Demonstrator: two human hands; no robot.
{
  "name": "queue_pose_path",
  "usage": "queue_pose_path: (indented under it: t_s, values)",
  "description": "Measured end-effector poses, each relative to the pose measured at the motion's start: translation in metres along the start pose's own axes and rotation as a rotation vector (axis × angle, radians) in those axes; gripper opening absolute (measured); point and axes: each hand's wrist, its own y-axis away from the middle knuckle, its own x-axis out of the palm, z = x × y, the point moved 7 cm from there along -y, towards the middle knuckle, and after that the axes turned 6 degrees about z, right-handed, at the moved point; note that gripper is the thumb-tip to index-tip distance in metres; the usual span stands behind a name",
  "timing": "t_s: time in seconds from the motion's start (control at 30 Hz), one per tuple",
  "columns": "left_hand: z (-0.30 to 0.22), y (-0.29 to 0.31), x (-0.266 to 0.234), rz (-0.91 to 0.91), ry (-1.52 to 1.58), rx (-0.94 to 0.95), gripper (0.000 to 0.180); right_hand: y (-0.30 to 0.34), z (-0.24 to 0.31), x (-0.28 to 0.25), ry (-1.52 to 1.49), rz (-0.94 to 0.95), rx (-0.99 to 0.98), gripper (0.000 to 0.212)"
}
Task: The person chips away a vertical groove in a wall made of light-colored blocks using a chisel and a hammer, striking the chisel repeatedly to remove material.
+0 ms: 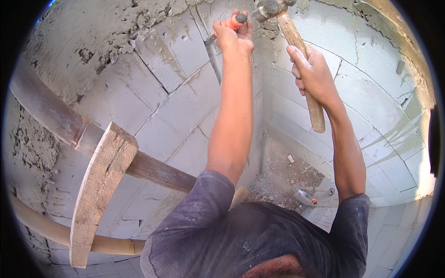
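My left hand [237, 39] is raised to the grey block wall [181, 116], its fingers wrapped round the orange grip of a chisel [231, 22]. The chisel's dark round end faces me; its tip side lies near a narrow vertical groove [214, 59] cut in the blocks. To the right, my right hand [313, 74] grips a hammer [293, 34] midway along its worn wooden handle. The metal hammer head is up at the top edge of the view, right of the chisel and apart from it.
A thick round pole [157, 171] crosses at the left, with a rough wooden board [102, 194] against it and a thinner pole [116, 245] below. Rubble [282, 176] and a few tools [307, 198] lie on the floor in the corner. Rough mortar [92, 51] covers the upper left wall.
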Motion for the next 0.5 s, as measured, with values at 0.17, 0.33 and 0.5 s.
queue_pose_path:
  t_s: [0.17,0.33,0.5]
  values:
    - [0.007,-0.004,0.011,0.046,0.01,-0.016,0.05,0.025,0.055,-0.031,-0.451,-0.525,-0.575,0.037]
    - [0.004,-0.003,-0.006,-0.028,-0.024,-0.033,0.048,0.017,-0.003,0.0,0.104,-0.033,0.074,0.034]
    - [0.01,-0.004,0.001,0.019,0.007,-0.05,0.038,0.033,0.048,-0.026,-0.526,-0.548,-0.558,0.038]
